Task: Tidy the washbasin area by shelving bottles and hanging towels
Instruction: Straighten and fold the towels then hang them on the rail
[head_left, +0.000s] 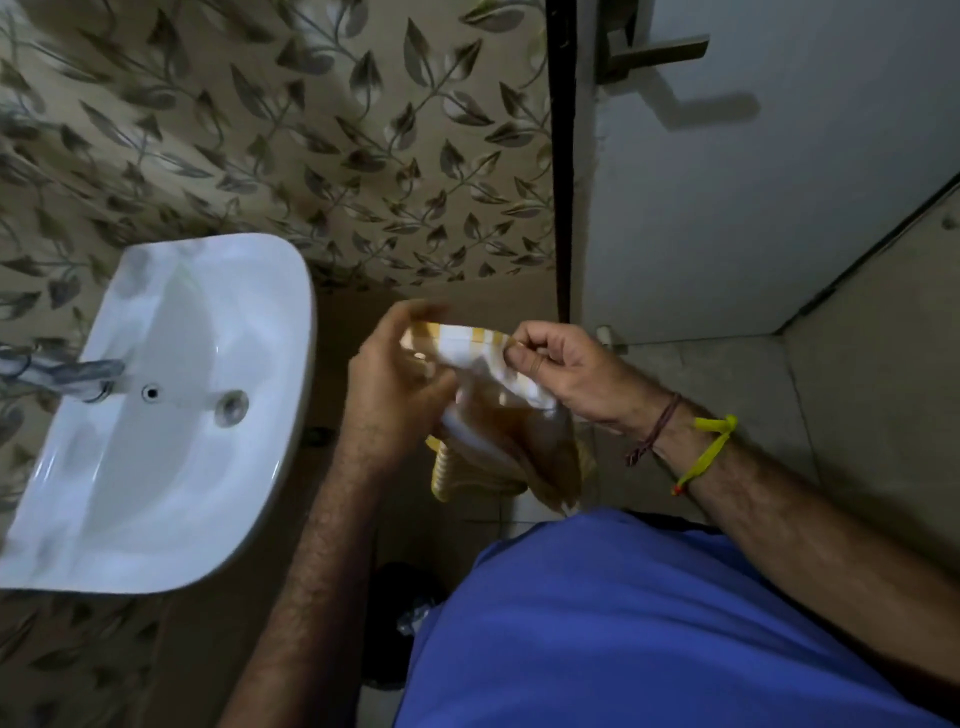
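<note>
A yellow-and-white checked towel is stretched between both hands in front of my body, to the right of the washbasin. My left hand grips its left edge with curled fingers. My right hand pinches its top right corner between thumb and fingers. The rest of the towel hangs bunched below my hands, down to my blue shirt. The picture is blurred by motion. No bottles are in view.
A white washbasin with a metal tap is mounted on the leaf-patterned tiled wall at the left. A white door with a metal handle stands at the right. A dark bin sits on the floor below.
</note>
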